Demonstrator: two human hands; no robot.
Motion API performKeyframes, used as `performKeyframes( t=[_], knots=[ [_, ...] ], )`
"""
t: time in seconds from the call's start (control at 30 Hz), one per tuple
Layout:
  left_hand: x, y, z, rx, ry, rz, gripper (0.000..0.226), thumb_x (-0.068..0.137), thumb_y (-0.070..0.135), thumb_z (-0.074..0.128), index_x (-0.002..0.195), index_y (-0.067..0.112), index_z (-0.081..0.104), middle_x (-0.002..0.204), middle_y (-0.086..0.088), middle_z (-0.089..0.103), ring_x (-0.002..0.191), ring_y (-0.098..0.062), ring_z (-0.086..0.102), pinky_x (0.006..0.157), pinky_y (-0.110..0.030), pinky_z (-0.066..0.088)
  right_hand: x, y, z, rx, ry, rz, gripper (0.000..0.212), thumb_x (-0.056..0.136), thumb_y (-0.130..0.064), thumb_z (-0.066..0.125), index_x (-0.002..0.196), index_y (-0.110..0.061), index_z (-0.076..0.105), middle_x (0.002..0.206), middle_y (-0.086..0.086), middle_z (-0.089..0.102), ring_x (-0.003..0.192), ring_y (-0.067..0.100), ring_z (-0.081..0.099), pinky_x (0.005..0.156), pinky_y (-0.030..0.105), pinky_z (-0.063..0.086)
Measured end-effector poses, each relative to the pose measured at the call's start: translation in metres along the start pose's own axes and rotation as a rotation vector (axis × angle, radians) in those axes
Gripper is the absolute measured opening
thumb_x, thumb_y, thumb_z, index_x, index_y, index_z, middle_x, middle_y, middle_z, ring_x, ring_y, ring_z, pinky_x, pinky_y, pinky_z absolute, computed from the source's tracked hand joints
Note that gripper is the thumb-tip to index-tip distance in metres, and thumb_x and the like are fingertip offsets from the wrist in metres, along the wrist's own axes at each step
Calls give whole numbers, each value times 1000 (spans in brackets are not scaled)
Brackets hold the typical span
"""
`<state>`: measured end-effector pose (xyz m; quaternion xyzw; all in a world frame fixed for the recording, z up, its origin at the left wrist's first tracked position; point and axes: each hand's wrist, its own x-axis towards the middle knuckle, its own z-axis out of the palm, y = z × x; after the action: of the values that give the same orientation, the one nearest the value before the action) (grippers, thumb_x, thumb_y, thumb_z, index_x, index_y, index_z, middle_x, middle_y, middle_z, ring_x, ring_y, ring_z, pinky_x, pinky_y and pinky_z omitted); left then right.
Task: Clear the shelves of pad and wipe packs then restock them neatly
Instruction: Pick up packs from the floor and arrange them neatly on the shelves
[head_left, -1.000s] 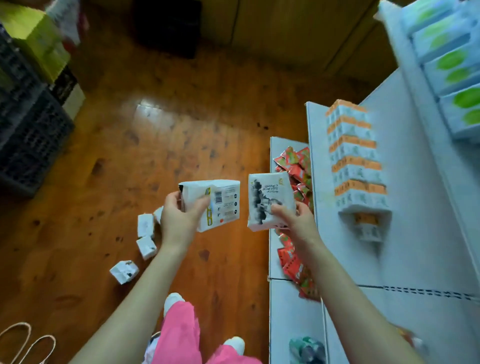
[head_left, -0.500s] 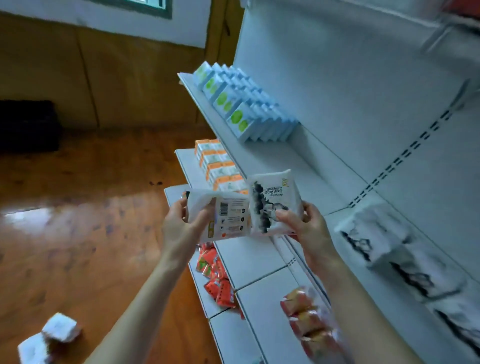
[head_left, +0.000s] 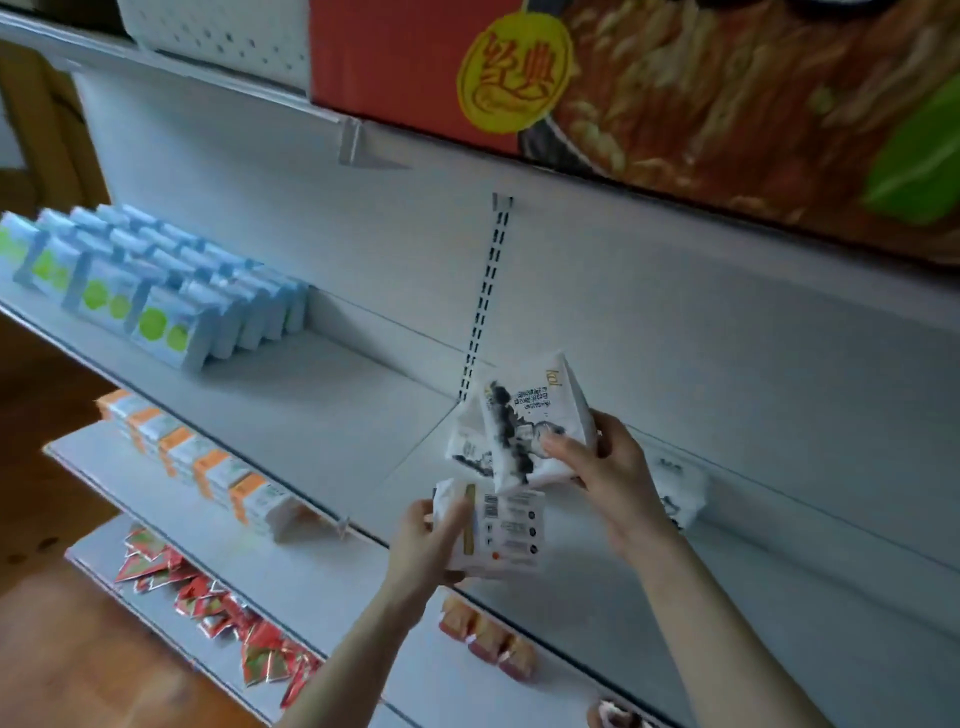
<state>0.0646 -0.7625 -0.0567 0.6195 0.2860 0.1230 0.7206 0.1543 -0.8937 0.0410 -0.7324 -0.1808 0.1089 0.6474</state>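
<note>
- The left hand (head_left: 423, 551) grips a white barcode pack (head_left: 498, 530), thumb across its near face and fingers curled round the left edge. The printed back faces the camera.
- The right hand (head_left: 608, 478) holds an ink pack (head_left: 535, 431), white with black brush print. It is tilted, pinched at its lower right corner.
- Both packs are in the air over the middle shelf (head_left: 322, 410), with the ink pack just above the barcode pack and their edges close.
- Another like pack (head_left: 467, 449) shows just behind the ink pack. I cannot tell whether it is held or standing on the shelf.
- A further blurred white pack (head_left: 678, 488) sits at the back of that shelf, behind the right wrist.
- Blue packs (head_left: 171, 312) with green dots stand in rows at the left of the same shelf.
- Orange packs (head_left: 218, 467) line the front of the lower shelf (head_left: 156, 499).
- Red sachets (head_left: 218, 608) lie loose on the bottom shelf (head_left: 311, 582), and small red packets (head_left: 488, 642) lie further right.
- A noodle box (head_left: 649, 78) sits on top.
</note>
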Motion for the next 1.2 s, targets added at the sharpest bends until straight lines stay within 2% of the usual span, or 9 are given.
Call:
performKeyframes(
  t=[0.1, 0.2, 0.3, 0.4, 0.63, 0.77, 0.9, 1.03, 1.2],
  knots=[
    [21, -9, 7, 257, -9, -18, 43, 87, 55, 53, 91, 12, 54, 88, -12, 66, 76, -29, 67, 65, -40, 56, -7, 4, -20, -3, 43, 6, 25, 78, -6, 70, 91, -25, 58, 84, -6, 68, 71, 1, 67, 64, 17, 52],
    [29, 6, 4, 778, 73, 153, 42, 96, 43, 44, 107, 5, 56, 108, -21, 64, 105, -35, 59, 86, -37, 45, -13, 5, -34, -3, 52, 13, 28, 75, -6, 74, 96, -21, 61, 79, -10, 69, 68, -1, 66, 64, 17, 53],
    [22, 44, 4, 452, 108, 396, 55, 90, 47, 52, 126, 6, 54, 120, -14, 61, 110, -25, 58, 85, -29, 45, -16, 5, -43, -41, 6, 23, 40, 59, -23, 77, 96, -24, 63, 90, -7, 71, 81, 6, 67, 75, 25, 53],
    [6, 72, 14, -7, -333, 283, 71, 72, 55, 71, 131, 23, 46, 115, -2, 61, 97, -12, 64, 76, -27, 55, -17, 7, -46, -105, -79, 28, 58, 48, -31, 80, 103, -23, 64, 98, -3, 72, 91, 8, 67, 79, 22, 52],
    [8, 58, 25, -119, -420, 248, 63, 60, 32, 84, 114, 7, 62, 88, -6, 70, 77, -18, 69, 62, -27, 54, -24, 22, -55, 109, -4, 137, 65, 54, -26, 88, 111, -25, 58, 115, -6, 63, 102, 9, 62, 83, 24, 49],
    [6, 44, 37, -149, -352, 178, 65, 62, 36, 83, 115, 6, 60, 100, -14, 69, 85, -25, 70, 71, -42, 59, -31, 35, -60, 96, -53, 275, 83, 49, -31, 91, 122, -25, 52, 113, 1, 67, 99, 19, 66, 81, 44, 56],
    [10, 38, 43, 165, -307, 264, 51, 80, 31, 71, 123, 10, 54, 110, -3, 65, 96, -17, 65, 83, -33, 56, -23, 44, -68, 109, 87, 224, 54, 65, -5, 77, 111, -19, 54, 101, 5, 67, 80, 16, 68, 62, 32, 58],
    [19, 28, 28, 750, -145, 394, 67, 83, 36, 68, 141, 17, 38, 144, -4, 34, 128, -19, 39, 102, -26, 33, 4, 72, -83, -118, 312, 105, 56, 68, 0, 79, 109, -23, 51, 105, 0, 64, 92, 18, 62, 85, 38, 53],
    [30, 12, 5, 1141, -367, 367, 75, 83, 35, 67, 146, 35, 26, 158, -6, 8, 139, -28, 28, 110, -32, 27, 26, 101, -77, -435, 266, 79, 67, 69, -4, 80, 127, -8, 46, 112, 3, 52, 94, 16, 53, 75, 15, 39]
  ],
)
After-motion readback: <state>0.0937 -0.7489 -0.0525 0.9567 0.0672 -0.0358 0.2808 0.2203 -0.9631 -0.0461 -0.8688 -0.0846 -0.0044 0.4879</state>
